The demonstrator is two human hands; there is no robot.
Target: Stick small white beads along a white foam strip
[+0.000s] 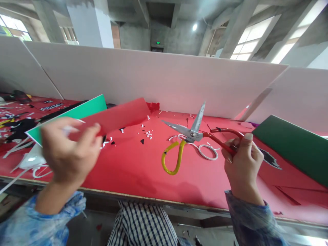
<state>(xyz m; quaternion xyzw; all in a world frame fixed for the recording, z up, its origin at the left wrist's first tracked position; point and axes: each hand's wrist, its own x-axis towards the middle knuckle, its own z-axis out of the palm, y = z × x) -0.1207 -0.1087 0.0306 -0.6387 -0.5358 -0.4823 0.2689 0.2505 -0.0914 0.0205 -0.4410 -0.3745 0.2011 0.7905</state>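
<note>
Over the red tabletop [143, 164], our right hand [243, 162] pinches the scissors [192, 134] by one handle [217, 141]; over the tabletop's left, our left hand [71, 150] curls near the red sheet [123, 115], any pinch too blurred to tell. We should steady the open blades [200, 118].

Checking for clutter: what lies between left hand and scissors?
Head view: white scraps and black scraps on the red tabletop, a red sheet reaching partway across.

Left grip [73, 150] curls, blurred; right grip [243, 162] is clenched.
</note>
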